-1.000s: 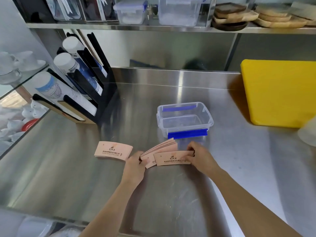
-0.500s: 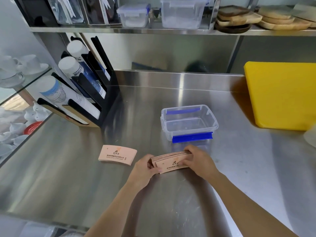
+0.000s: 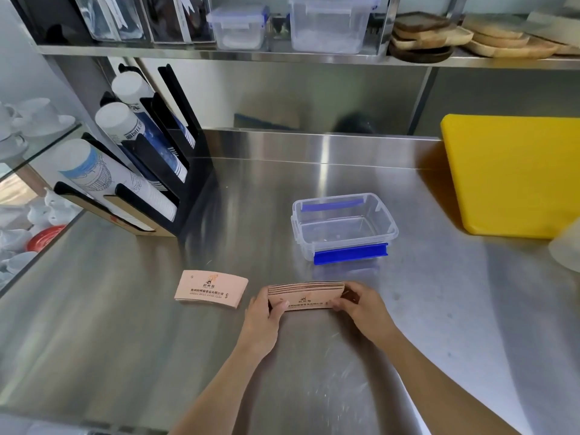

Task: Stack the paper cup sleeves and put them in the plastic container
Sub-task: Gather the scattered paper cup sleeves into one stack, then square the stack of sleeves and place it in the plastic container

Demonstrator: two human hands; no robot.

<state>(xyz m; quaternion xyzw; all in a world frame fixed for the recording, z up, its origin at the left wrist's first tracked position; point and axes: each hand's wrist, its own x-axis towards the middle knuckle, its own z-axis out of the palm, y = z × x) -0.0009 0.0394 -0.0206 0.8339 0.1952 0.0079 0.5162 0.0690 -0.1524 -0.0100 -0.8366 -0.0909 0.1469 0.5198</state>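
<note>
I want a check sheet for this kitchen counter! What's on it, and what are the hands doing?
Surface: steel counter, shiny, lightly scuffed.
Job's things: stack of sleeves squared between both hands; loose sleeve lying flat to its left; plastic container open, empty.
Clutter: yellow board; cup rack.
Grippers: left hand and right hand holding the stack's ends.
Cables: nothing seen.
Surroundings: shelf holding tubs, wooden trays.

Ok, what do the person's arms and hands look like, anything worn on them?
Both forearms are bare as far as the view shows, with no sleeves in sight. The left hand and right hand wear no gloves; no watch, bracelet or ring is visible.
</note>
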